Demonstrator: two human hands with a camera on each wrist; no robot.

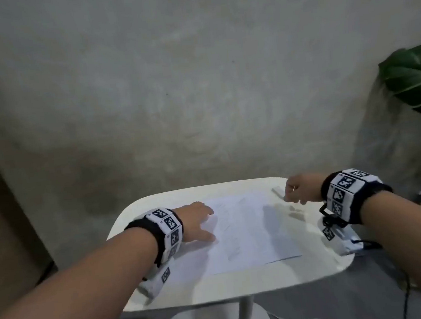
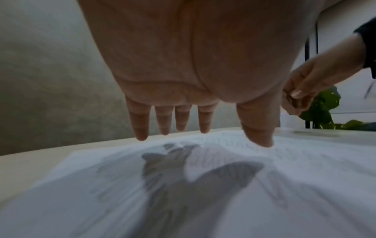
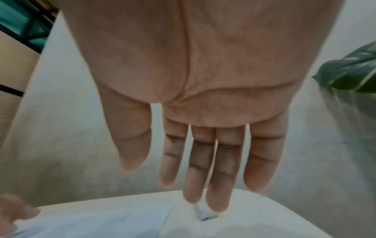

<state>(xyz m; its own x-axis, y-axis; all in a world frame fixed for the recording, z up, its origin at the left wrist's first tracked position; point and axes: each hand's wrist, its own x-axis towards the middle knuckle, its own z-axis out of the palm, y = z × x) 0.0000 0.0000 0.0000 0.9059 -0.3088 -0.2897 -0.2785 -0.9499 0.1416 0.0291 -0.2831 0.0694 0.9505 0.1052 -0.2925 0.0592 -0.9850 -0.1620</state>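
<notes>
Paper sheet [image 1: 250, 232] pinned at 9 o'clock by our spread left grip [image 1: 197, 222]. Right grip [image 1: 297, 189], fingers straight, empty, hovers over eraser [image 1: 277, 191] at 1 o'clock; pickup and erasing remain, we judge.

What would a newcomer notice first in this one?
A sheet of paper lies on the white table, the left hand spread on its left edge. The open right hand reaches for a small white block near the table's far right corner. A green leaf shows at right.
</notes>
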